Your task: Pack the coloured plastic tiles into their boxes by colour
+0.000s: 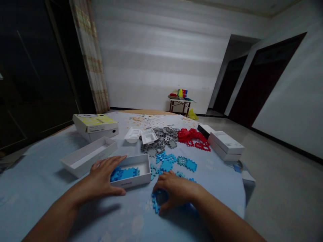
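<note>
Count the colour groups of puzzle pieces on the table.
3: grey pieces behind the small trays, red pieces to their right, blue pieces nearest the hands, some inside the white box.

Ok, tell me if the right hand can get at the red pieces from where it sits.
Probably yes: the right hand rests among blue pieces; only flat pieces lie between it and the red pieces.

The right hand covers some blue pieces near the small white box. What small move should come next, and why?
Probably lift the blue pieces under the right hand into the small white box: the left hand steadies the box, which already holds blue pieces and has room.
</note>
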Demonstrator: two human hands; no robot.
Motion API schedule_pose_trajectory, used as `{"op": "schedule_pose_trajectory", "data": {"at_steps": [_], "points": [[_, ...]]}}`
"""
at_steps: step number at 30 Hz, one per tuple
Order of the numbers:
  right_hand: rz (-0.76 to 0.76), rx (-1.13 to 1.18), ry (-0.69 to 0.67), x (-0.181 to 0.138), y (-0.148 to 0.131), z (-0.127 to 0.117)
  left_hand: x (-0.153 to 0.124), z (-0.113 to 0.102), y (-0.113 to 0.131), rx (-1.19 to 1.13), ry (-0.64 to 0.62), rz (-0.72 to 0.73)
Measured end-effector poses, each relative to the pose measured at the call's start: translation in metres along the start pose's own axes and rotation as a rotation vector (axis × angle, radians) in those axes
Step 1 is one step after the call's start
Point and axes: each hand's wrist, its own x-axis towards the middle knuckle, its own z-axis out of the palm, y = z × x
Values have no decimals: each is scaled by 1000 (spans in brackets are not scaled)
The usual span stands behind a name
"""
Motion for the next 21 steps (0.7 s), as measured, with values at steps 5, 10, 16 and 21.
{"op": "schedule_pose_trajectory", "data": {"at_steps": [5, 10, 16, 21], "points": [[88, -5, 106, 2, 14, 2, 10, 10, -10, 34, 43, 7], [151, 0, 188, 4, 23, 6, 25, 17, -12, 27, 87, 73], [132, 55, 282, 0, 28, 2, 33, 5, -16, -109, 41, 40], [308, 8, 468, 6, 55, -12, 29, 7, -34, -248, 103, -23]]}}
